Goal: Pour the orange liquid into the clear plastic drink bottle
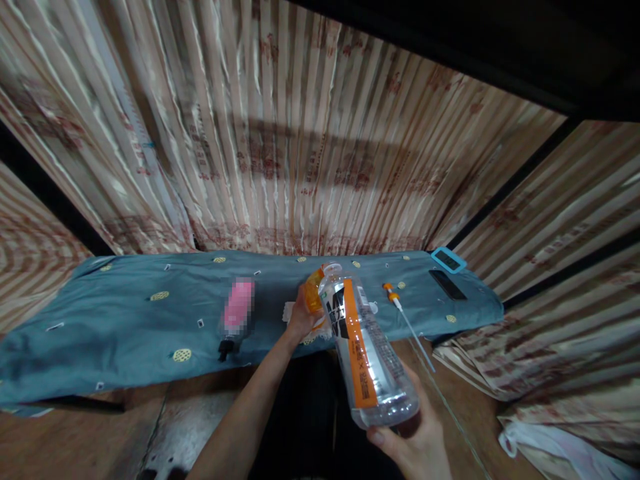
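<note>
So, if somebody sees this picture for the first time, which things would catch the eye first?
First the clear plastic bottle with an orange label, tilted in the middle foreground, its base gripped by the right hand. Just behind its neck, the left hand holds an orange cap over the blue-grey cloth. On that cloth, a pink object lies to the left and a small blue-framed device at the far right corner.

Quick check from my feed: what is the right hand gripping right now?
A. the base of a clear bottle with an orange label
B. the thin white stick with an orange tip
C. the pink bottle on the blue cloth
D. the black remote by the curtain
A: the right hand wraps the base of the clear bottle, tilted away, while the left hand holds an orange cap at its neck.
</note>
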### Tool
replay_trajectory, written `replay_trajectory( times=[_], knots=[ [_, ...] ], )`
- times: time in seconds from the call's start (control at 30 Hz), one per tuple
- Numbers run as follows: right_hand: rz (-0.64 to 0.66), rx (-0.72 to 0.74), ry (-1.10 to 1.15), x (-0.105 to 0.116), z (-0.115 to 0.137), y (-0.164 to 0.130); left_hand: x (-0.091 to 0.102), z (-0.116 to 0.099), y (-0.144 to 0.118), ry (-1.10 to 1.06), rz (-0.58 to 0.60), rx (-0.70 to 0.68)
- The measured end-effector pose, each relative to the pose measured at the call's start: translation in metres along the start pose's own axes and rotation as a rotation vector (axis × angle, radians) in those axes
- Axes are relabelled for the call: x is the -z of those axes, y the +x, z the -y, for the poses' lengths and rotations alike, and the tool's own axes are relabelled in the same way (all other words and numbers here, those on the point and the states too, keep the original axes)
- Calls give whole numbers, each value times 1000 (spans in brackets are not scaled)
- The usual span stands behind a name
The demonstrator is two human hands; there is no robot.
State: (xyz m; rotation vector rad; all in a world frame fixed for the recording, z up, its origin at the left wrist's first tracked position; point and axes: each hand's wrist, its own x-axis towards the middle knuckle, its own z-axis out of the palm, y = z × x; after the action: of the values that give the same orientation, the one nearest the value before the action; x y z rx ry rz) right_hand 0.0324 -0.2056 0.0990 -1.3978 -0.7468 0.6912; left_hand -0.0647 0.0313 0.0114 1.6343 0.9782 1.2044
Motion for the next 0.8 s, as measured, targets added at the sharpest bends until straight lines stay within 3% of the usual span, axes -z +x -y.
replay_trajectory(
  times=[0.8],
  knots=[
    [24,32,-46,0,5,1,0,-4,1,-8,1,14]
  ],
)
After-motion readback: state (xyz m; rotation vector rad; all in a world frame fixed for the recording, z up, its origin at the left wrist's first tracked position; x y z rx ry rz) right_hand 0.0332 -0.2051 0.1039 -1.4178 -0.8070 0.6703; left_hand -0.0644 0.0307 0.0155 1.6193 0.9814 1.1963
